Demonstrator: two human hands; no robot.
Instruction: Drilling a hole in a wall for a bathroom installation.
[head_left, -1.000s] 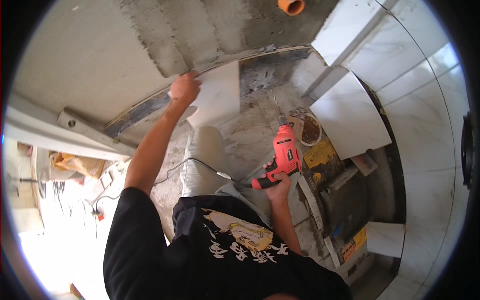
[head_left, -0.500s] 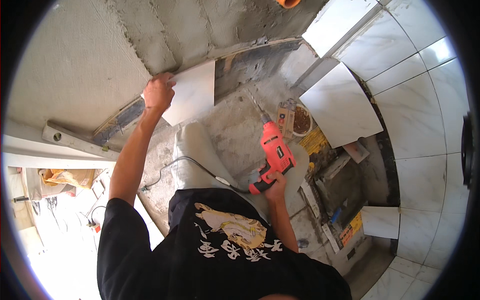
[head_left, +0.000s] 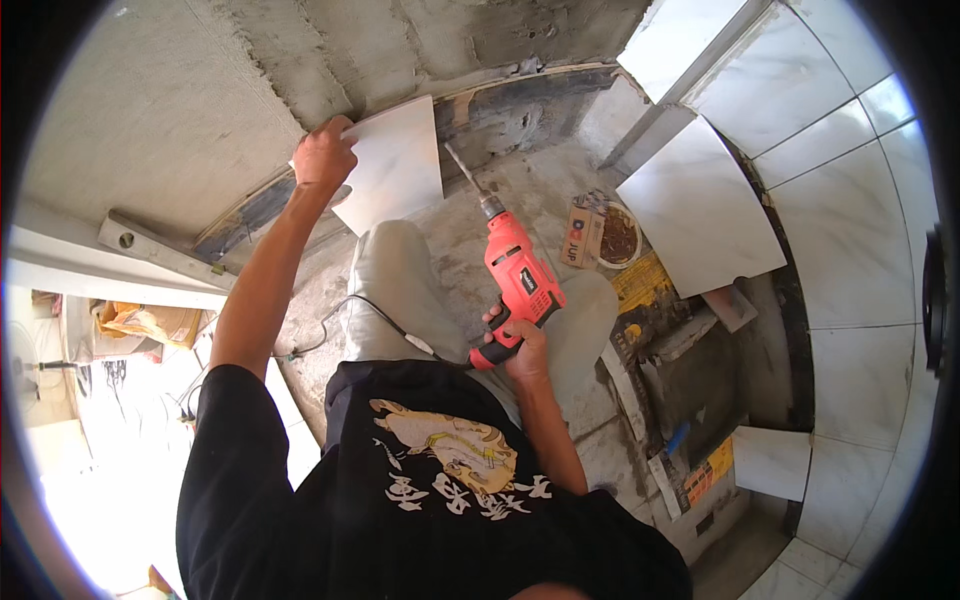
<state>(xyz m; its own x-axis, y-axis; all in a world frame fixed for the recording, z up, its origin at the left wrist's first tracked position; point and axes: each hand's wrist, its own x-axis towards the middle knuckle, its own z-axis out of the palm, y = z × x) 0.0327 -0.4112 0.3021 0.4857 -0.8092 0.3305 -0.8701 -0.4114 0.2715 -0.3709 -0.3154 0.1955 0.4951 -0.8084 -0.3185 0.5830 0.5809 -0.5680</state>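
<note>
Your left hand point(head_left: 322, 155) is closed on the top left corner of a white tile point(head_left: 392, 165). The tile leans against the rough grey wall point(head_left: 200, 90), and most of it lies to the right of your hand and a bit below it. Your right hand point(head_left: 522, 345) is wrapped tight around the handle of a red drill point(head_left: 518, 280). The drill sticks up and away from your hand. Its long body runs from the handle near your fingers up to the thin metal bit point(head_left: 460, 170) at the far end. The bit points up and to the left, toward the bottom of the wall, and its tip sits just beside the right edge of the tile. A black cord point(head_left: 375, 310) runs from the bottom of the drill across your lap. A bigger white tile point(head_left: 700, 210) leans off to the right, near a small cardboard box point(head_left: 583, 232).
</note>
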